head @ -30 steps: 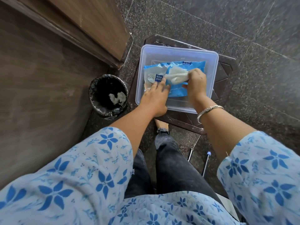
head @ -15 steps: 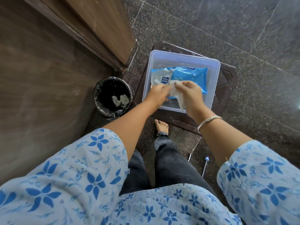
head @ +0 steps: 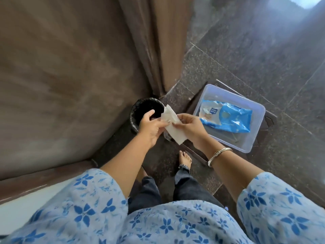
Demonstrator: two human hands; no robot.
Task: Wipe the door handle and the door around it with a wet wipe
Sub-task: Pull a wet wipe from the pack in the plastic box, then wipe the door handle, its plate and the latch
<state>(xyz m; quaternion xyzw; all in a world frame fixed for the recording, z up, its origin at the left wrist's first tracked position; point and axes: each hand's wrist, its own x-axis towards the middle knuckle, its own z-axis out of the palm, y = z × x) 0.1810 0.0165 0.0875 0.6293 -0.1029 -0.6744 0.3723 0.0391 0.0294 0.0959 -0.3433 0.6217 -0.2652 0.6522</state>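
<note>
A white wet wipe [head: 173,128] is stretched between my two hands in front of me. My left hand [head: 151,127] pinches its left side and my right hand [head: 190,129] pinches its right side. The blue wipes packet [head: 228,118] lies in a clear plastic box [head: 253,143] on the floor to the right. The brown wooden door [head: 70,67] fills the left and upper part of the view, blurred. Its handle is out of sight.
A small black-lined bin [head: 140,110] stands at the foot of the door, just behind my left hand. The box rests on a dark mat [head: 269,118] on a grey stone floor [head: 246,59]. My bare feet [head: 184,159] are below my hands.
The wipe has come out of the packet and both hands have lifted it away from the box toward the left. The view has swung left and up, toward the door.
</note>
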